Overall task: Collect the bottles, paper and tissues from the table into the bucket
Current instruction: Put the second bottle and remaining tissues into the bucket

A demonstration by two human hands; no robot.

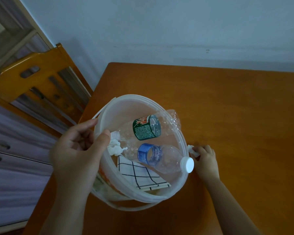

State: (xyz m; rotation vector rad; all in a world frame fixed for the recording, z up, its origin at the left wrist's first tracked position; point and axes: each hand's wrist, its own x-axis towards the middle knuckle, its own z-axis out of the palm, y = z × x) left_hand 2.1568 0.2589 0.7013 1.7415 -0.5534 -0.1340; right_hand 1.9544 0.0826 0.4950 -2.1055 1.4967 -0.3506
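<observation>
- Here, the left hand grips the bucket rim at lower centre.
- Right hand fingers pinch a tissue beside it on the surface.
- Two bottles lie inside.

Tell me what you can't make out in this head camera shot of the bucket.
- Small white piece in the right hand: fingers cover it, tissue or not unclear.
- Bucket bottom: hidden under bottles, checked paper and tissue.
- Blue-label bottle print: too blurred.
- Table right side: cut off.
</observation>
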